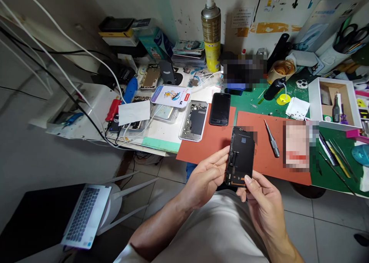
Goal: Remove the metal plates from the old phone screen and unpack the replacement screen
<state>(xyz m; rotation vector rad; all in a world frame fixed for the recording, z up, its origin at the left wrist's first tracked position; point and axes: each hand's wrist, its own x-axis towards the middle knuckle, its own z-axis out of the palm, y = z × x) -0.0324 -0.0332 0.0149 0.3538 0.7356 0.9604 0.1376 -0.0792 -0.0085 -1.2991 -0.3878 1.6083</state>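
Observation:
A phone screen assembly (242, 159) is held up in front of my body, its dark back side facing me, with flex cables along its left and lower parts. My right hand (264, 197) grips its lower right corner, thumb on the back face and fingers underneath. My left hand (205, 175) holds the left edge, its fingers pressed together against the side and partly hidden there. Beyond it on the orange mat (196, 151) lies a dark phone (220, 109). To its left an opened phone housing (195, 120) rests in a clear tray. A grey screwdriver (271, 138) lies to the right.
A tall spray can (211, 36) stands by the wall. At right are a white box (315, 97) of tools, tweezers (343, 159) and a black bottle (273, 89). White cables (72, 44) hang at left, above a laptop (86, 213) on a chair.

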